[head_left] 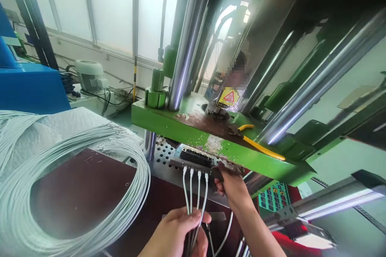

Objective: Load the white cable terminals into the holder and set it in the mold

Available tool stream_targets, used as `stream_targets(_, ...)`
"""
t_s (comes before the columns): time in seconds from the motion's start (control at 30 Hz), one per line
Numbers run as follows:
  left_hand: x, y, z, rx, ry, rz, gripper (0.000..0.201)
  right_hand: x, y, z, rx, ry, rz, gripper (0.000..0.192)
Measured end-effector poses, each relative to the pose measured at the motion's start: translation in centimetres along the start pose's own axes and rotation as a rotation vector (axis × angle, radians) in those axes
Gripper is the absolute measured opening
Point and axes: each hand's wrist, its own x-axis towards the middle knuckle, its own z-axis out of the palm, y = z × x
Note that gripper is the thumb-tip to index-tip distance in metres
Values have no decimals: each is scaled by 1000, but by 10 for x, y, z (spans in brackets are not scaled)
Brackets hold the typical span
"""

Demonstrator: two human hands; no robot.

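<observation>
The left hand [189, 225] gathers 4 white cables [199, 192] between thumb and fingers. Just beyond it, the cables' upper ends meet a dark bar [177, 164] in a row, and the right hand [230, 184] grips that bar's right end. Beyond both hands sits a black block [196, 158] below a green plate [177, 125]. Pliers [259, 147] with 2 yellow handles lie on that plate, above and right of the right hand. A large coil [142, 176] of white cable lies left of the left hand, over a dark red surface [84, 182].

Hazy daylight glares through the windows [110, 12], streaking the steel columns [189, 44].
</observation>
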Motion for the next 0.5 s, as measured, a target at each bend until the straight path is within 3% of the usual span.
stream_targets(0.13, -19, -18, -13, 22, 43, -3, 25, -34, 5, -1, -14, -102, -33, 56)
stream_targets(0.23, -25, -20, -17, -28, 48, -16, 22, -47, 6, -3, -175, -171, -187, 39)
stream_targets(0.33, -25, -25, -21, -68, 55, 12, 21, -51, 7, 1, -354, -158, -313, 30)
stream_targets(0.5, -28, -33, -30, -5, 174, 110, 27, -53, 8, 13, -551, -106, -343, 29)
